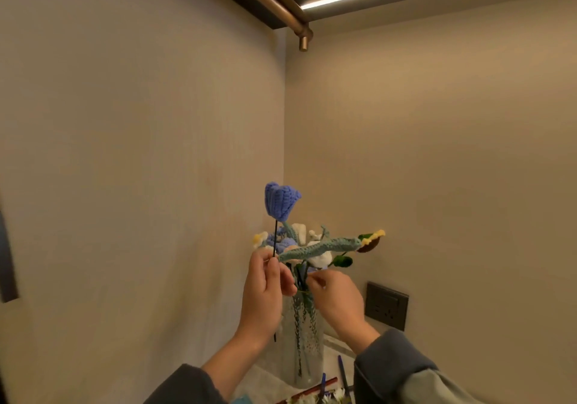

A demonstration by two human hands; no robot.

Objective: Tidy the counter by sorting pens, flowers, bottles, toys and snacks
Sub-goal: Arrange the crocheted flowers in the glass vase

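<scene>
Pinching the blue tulip (282, 200) upright, left hand (265, 293) raised; right hand (335, 302) pinches bouquet stems (299, 277).

Head-worn camera faces forward into the wall corner (284, 154), close.

A vase (304, 350) of flowers (318, 258) stands in the counter (259, 381) corner between the left hand (265, 297), holding 1 tulip (282, 200), and the right hand (337, 300). A wall socket (386, 305) sits behind at right, with pens (342, 372) in front.

Blue crochet tulip (282, 200), black stem (56, 237); dark grey socket (386, 305)
</scene>
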